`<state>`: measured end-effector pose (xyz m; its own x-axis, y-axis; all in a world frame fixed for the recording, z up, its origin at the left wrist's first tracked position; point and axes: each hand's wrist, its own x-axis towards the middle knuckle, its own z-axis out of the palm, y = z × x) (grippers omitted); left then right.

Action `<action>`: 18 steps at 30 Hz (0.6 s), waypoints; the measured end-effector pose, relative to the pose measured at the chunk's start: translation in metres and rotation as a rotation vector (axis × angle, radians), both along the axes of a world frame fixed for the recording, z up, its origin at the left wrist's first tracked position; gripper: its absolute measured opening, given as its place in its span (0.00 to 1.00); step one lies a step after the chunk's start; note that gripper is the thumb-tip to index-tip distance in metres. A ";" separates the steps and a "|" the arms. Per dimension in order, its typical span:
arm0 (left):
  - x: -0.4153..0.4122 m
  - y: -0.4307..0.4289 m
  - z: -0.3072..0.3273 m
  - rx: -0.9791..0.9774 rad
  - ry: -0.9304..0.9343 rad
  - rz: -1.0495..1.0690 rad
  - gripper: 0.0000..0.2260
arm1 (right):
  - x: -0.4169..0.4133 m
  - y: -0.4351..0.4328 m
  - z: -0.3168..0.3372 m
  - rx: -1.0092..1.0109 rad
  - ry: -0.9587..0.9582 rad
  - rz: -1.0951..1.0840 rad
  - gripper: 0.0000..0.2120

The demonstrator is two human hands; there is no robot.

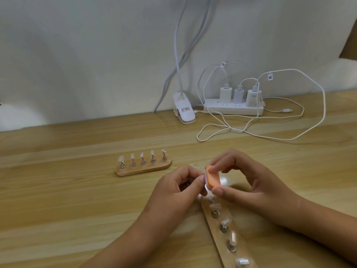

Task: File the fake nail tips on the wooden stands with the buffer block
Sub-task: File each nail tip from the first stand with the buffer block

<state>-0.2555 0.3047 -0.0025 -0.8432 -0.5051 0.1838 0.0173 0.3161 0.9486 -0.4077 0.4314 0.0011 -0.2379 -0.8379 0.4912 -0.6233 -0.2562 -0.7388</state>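
My right hand (251, 182) grips the orange buffer block (212, 177) between thumb and fingertips, touching the nail tip (206, 187) my left hand (177, 188) pinches, at the near wooden stand (222, 229) below both; the other stand (144, 168) sits beyond my left hand on the counter (77, 190)

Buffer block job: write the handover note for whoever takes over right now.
Right hand grips the orange buffer block over the far end of the near wooden stand.
Left hand: fingers curled, pinching beside the block; what it grips is hidden.
Far wooden stand holds five nail tips, no hand on it.
Done: cannot tell which tips are already filed.
Left: finish the near tips, then file the far stand's.
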 end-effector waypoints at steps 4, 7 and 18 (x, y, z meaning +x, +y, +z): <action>-0.001 -0.001 -0.001 -0.010 0.000 0.013 0.09 | -0.005 -0.002 -0.001 0.046 -0.082 -0.078 0.14; 0.000 0.000 -0.001 -0.007 0.001 0.002 0.08 | -0.002 -0.001 0.000 0.033 -0.078 -0.017 0.14; 0.000 0.000 -0.002 0.002 0.014 -0.024 0.04 | -0.001 -0.001 -0.001 0.008 0.057 -0.070 0.13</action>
<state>-0.2560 0.3048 -0.0043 -0.8526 -0.4850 0.1948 0.0385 0.3133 0.9489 -0.4090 0.4308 0.0004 -0.2679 -0.8241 0.4991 -0.6809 -0.2045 -0.7033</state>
